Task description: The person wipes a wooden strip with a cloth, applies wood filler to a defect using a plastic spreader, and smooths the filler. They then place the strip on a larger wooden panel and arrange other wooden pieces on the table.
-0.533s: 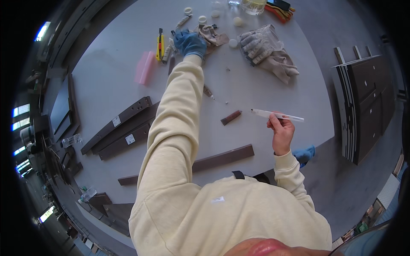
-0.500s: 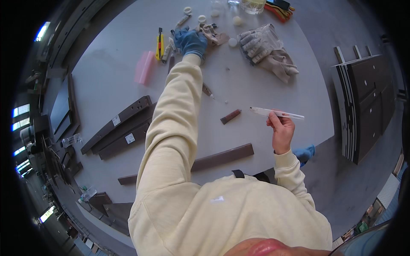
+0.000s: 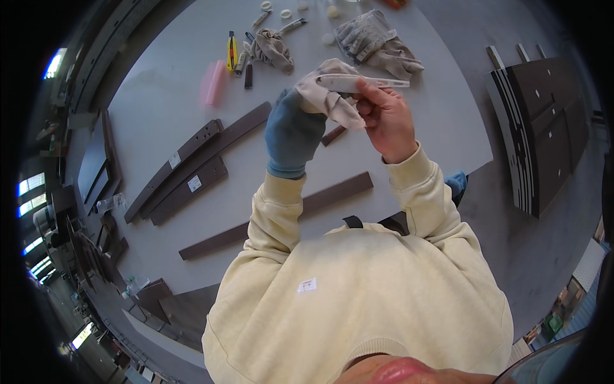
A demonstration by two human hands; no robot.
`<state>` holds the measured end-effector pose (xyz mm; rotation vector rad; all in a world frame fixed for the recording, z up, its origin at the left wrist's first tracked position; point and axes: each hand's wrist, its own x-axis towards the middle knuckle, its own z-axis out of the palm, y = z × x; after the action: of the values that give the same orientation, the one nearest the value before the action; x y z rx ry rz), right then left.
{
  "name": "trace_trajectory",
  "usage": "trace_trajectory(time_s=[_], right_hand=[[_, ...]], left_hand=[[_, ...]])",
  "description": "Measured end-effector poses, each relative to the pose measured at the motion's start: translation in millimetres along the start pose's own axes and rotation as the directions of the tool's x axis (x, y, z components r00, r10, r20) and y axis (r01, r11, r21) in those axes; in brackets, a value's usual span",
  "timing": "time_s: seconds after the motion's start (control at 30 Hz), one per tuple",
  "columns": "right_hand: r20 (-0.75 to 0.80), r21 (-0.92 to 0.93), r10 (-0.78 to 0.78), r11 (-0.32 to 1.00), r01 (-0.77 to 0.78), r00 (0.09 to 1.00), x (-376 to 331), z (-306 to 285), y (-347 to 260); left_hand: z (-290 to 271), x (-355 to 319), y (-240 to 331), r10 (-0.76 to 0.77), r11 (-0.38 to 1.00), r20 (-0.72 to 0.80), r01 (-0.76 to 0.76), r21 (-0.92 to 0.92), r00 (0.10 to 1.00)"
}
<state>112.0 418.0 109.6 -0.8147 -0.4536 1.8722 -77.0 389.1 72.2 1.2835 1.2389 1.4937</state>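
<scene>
My left hand (image 3: 293, 134), in a blue glove, grips a crumpled beige cloth (image 3: 342, 114) in front of me above the table. My bare right hand (image 3: 391, 128) pinches a flat white plastic tool with a slotted handle (image 3: 336, 82). The tool's front end lies against the cloth. Some of my right fingers are curled next to the cloth's edge; whether they hold it too I cannot tell. Below the hands, a small brown tube (image 3: 333, 136) lies partly hidden on the table. Nearer to me is a long dark brown strip (image 3: 336, 193).
Toward the far side lie a yellow utility knife (image 3: 231, 52), several small tubes (image 3: 240, 64), another crumpled cloth (image 3: 274, 50) and a clear bag with cloths (image 3: 368, 41). Pink wrap (image 3: 215, 83) and dark boards (image 3: 192, 153) are at left. Stacked brown panels (image 3: 543, 134) stand at right.
My left hand has come back from the far side with a beige cloth. My right hand has moved up and left with the white tool, bringing it against the cloth.
</scene>
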Motion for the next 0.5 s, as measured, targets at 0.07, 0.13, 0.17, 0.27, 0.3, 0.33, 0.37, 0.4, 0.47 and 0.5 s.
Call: trace_trajectory(time_s=[0.07, 0.13, 0.17, 0.27, 0.3, 0.33, 0.37, 0.4, 0.47, 0.5], right_hand=[[-0.039, 0.014, 0.055, 0.998, -0.055, 0.998, -14.2, -3.7, 13.7], [-0.02, 0.034, 0.008, 0.999, -0.007, 1.0, -29.0, -6.1, 26.6], [-0.034, 0.055, -0.021, 0.998, 0.023, 0.999, -37.4, -4.4, 35.8], [-0.159, -0.026, -0.226, 0.974, 0.225, 0.961, -63.4, 3.9, 60.5], [-0.162, -0.078, -0.325, 0.945, 0.317, 0.932, -70.3, 5.8, 65.4], [-0.14, -0.116, -0.427, 0.903, 0.413, 0.893, -76.7, 7.2, 68.2], [-0.116, -0.189, -0.49, 0.865, 0.465, 0.864, -82.1, 7.8, 69.5], [-0.077, -0.232, -0.522, 0.838, 0.493, 0.85, -86.2, 8.0, 68.8], [-0.002, -0.319, -0.581, 0.772, 0.55, 0.814, -94.4, 7.6, 64.9], [0.025, -0.322, -0.574, 0.77, 0.55, 0.818, -98.0, 8.0, 62.9]], left_hand=[[6.0, -20.9, 19.0, -0.12, 0.893, 0.15, 0.172, -0.416, 0.981], [17.8, -35.9, 32.0, -0.148, 0.669, 0.164, 0.221, -0.71, 0.975], [23.8, -39.1, 35.6, -0.149, 0.75, 0.065, 0.155, -0.643, 0.987], [38.6, -50.4, 40.8, -0.154, 0.848, -0.193, 0.029, -0.529, 0.969], [40.5, -51.4, 41.1, -0.163, 0.857, -0.219, 0.028, -0.515, 0.962], [41.1, -53.5, 42.0, -0.226, 0.867, -0.25, 0.078, -0.492, 0.941], [38.6, -57.6, 43.6, -0.175, 0.868, -0.237, 0.036, -0.495, 0.956], [34.4, -61.5, 46.3, -0.179, 0.871, -0.228, 0.046, -0.489, 0.957], [28.0, -69.3, 53.2, -0.176, 0.869, -0.209, 0.052, -0.492, 0.962], [25.3, -72.8, 57.3, -0.168, 0.864, -0.199, 0.047, -0.501, 0.965]])
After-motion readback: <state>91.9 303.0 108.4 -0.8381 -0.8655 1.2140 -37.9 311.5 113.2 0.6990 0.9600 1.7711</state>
